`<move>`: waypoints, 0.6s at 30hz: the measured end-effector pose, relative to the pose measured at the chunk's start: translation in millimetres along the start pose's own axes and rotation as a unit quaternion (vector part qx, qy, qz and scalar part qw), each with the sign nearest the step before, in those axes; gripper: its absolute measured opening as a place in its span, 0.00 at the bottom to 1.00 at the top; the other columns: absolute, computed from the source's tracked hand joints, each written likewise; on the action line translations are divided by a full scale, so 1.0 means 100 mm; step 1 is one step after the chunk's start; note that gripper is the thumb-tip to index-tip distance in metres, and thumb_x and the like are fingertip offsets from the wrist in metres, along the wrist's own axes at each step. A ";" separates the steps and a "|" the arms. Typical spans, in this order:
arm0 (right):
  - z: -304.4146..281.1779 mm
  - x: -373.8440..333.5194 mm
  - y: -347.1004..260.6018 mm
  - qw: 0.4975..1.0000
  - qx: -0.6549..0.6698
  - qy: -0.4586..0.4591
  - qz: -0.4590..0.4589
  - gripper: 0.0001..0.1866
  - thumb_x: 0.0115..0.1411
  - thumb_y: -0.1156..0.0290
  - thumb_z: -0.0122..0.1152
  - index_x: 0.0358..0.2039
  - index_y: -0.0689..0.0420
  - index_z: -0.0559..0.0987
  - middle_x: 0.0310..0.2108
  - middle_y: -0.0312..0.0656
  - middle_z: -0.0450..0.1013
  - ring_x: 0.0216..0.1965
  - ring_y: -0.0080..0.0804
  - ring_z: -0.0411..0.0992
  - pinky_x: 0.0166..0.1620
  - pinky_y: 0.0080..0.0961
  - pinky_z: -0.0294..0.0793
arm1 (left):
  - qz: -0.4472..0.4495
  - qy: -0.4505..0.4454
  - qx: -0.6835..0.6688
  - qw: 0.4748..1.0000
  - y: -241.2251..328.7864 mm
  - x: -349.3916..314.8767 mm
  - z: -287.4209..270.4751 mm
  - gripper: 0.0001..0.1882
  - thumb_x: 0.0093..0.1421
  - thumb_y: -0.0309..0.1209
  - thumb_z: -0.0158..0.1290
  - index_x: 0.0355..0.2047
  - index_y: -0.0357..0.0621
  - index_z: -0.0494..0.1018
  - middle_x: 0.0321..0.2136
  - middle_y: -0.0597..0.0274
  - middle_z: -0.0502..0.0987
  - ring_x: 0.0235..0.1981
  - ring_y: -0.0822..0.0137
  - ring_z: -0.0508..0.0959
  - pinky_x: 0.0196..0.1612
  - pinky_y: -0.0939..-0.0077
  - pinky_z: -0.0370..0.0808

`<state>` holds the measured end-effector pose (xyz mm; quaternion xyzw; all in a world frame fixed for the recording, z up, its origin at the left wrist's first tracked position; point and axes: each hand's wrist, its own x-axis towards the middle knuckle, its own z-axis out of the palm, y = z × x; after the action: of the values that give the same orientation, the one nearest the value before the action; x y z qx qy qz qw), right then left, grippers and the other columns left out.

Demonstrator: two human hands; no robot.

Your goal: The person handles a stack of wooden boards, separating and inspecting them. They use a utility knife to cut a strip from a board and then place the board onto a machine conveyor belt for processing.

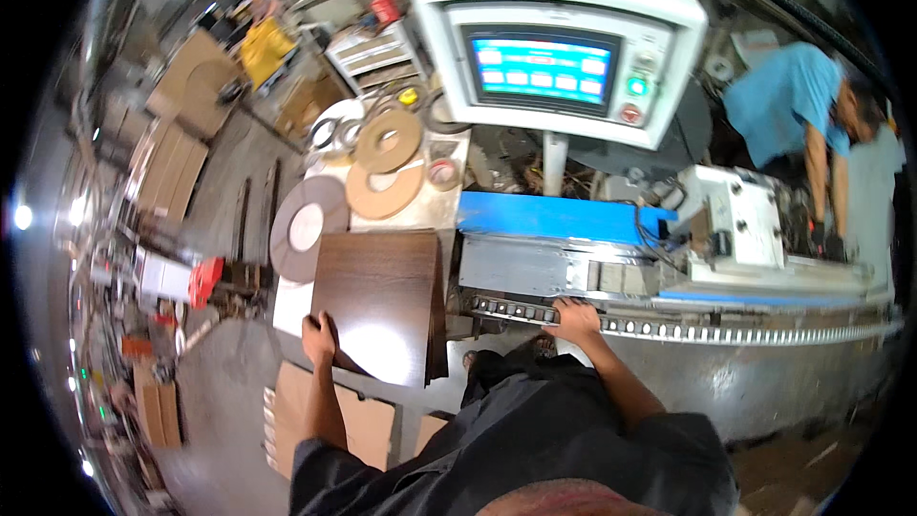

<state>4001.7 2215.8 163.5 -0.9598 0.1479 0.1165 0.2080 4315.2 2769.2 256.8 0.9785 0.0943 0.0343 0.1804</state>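
Observation:
A dark brown wood-grain panel (pixel 382 296) lies flat on a small table beside a long machine. My left hand (pixel 319 337) grips the panel's near left corner. My right hand (pixel 573 317) rests with its fingers on the machine's chain conveyor track (pixel 726 332), at its left end. More panels seem stacked beneath the top one, edges showing on the right.
A white control console with a blue screen (pixel 544 67) stands above the machine's blue rail (pixel 554 217). Rolls of edge banding tape (pixel 387 140) lie behind the panel. Another person in a blue shirt (pixel 788 105) bends over the machine at right. Cardboard sheets (pixel 358 425) lie on the floor.

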 end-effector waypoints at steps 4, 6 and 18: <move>0.00 0.00 -0.13 0.999 -0.033 0.032 -0.002 0.34 0.51 0.39 0.75 0.52 0.48 0.84 0.52 0.41 0.82 0.53 0.44 0.82 0.52 0.44 0.80 | 0.020 0.050 0.016 0.998 -0.14 -0.03 -0.06 0.32 0.72 0.57 0.51 0.53 0.37 0.76 0.49 0.41 0.82 0.52 0.39 0.81 0.55 0.49 0.77; 0.06 0.01 -0.14 0.998 -0.017 0.062 -0.023 0.34 0.50 0.39 0.76 0.51 0.48 0.84 0.50 0.41 0.83 0.52 0.45 0.82 0.52 0.44 0.80 | 0.005 0.047 0.026 0.999 -0.24 -0.03 -0.11 0.33 0.71 0.58 0.51 0.55 0.38 0.76 0.52 0.42 0.82 0.54 0.39 0.80 0.57 0.50 0.77; 0.02 0.05 -0.15 0.999 -0.040 0.029 0.013 0.36 0.48 0.38 0.76 0.49 0.50 0.83 0.49 0.43 0.83 0.52 0.45 0.82 0.54 0.46 0.79 | 0.016 0.051 0.011 0.998 -0.07 -0.07 -0.11 0.31 0.71 0.55 0.53 0.55 0.36 0.76 0.49 0.38 0.82 0.53 0.38 0.81 0.57 0.49 0.76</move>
<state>4010.7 2228.7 165.6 -0.9684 0.1615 0.0968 0.1636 4305.9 2778.1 264.1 0.9787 0.0881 0.0863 0.1642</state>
